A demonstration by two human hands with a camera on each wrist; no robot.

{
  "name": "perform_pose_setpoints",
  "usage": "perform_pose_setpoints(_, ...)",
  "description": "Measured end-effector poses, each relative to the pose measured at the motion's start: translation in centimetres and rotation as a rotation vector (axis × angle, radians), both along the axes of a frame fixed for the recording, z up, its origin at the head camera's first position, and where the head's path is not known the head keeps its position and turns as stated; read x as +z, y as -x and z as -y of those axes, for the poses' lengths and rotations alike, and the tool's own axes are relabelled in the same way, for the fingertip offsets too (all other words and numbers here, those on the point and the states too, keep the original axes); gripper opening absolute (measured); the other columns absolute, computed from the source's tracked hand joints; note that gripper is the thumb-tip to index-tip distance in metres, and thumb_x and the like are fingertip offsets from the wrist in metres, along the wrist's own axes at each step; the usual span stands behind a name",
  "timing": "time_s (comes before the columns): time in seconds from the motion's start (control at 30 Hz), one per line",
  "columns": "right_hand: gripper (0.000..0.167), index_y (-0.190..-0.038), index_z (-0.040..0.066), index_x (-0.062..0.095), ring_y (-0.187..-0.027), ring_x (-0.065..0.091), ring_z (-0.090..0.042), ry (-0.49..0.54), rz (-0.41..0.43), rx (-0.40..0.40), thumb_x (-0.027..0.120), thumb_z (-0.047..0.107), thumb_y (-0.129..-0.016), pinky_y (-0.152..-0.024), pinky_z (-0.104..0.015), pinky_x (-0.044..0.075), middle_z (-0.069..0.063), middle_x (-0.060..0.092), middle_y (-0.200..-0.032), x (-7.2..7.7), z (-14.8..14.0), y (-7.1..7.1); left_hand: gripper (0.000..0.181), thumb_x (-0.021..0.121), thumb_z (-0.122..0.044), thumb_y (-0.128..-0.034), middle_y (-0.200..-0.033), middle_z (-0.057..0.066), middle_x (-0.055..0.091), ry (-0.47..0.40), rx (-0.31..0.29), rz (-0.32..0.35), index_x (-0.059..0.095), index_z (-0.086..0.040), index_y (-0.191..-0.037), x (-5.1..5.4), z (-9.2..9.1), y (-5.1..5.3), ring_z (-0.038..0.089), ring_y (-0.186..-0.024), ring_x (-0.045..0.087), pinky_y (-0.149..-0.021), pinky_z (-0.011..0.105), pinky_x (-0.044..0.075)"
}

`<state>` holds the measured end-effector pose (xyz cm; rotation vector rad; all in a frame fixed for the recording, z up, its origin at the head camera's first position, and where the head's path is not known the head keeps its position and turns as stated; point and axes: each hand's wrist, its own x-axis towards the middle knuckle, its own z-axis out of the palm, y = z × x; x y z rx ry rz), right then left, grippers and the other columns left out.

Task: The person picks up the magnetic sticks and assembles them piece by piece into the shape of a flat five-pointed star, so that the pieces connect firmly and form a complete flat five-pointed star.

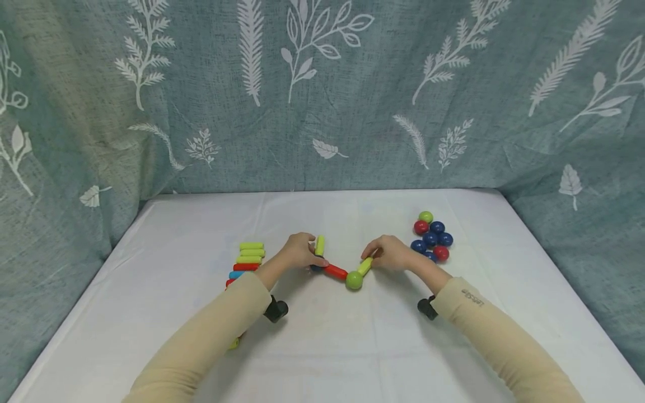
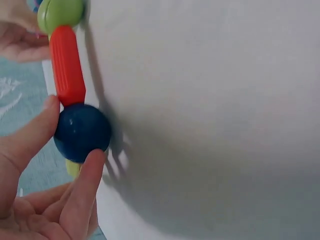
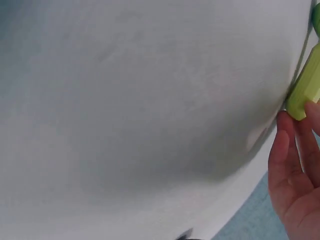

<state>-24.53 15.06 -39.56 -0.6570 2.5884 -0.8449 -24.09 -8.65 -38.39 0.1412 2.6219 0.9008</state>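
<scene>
Slanting inward, right hand seemingly pinches yellow rod.

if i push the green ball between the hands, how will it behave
The green ball probably won't roll freely, as the red rod and yellow-green rod meet it. Its shiny surface may feel slippery, and its crisp round outline suggests stiffness.
</scene>
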Motion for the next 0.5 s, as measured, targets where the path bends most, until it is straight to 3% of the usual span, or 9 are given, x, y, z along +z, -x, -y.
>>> perform_pose_setpoints(0.13,0.019,-0.100,0.004,0.068,-0.092,0.060,-0.022,0.011,-0.016,0.003,0.063,0.001,-0.082,-0.081,-0.035,0.048,-0.008,0.065,-0.102,0.6,-0.8,0.4,0.073,0.076,-0.021,-0.0750,-0.101,0.013,0.059,0.002,0.004,-0.015,0.041,0.008,-0.132,0.0,-0.1,-0.3,0.012,-0.058,0.055,-0.057,0.022,0.047)
perform_pose_setpoints(0.3,0.023,-0.107,-0.003,0.064,-0.096,0.060,-0.029,0.038,-0.057,-0.029,0.061,0.007,-0.086,-0.080,-0.037,0.049,-0.016,0.062,-0.108,2.4,-2.7,1.5,0.071,0.077,-0.021,-0.0745,-0.096,0.012,0.059,-0.003,0.026,-0.021,0.043,0.007,-0.130,-0.3,0.1,-0.5,0.013,-0.059,0.057,-0.056,0.022,0.047)
perform_pose_setpoints(0.5,0.030,-0.113,-0.003,0.061,-0.103,0.054,-0.035,-0.024,-0.121,-0.207,0.059,0.014,-0.089,-0.086,-0.045,0.045,-0.022,0.058,-0.115,4.5,-5.8,3.5,0.069,0.077,-0.021,-0.0742,-0.097,0.013,0.060,-0.030,0.048,-0.024,0.045,0.005,-0.130,-0.4,0.2,-0.7,0.013,-0.062,0.059,-0.057,0.023,0.049)
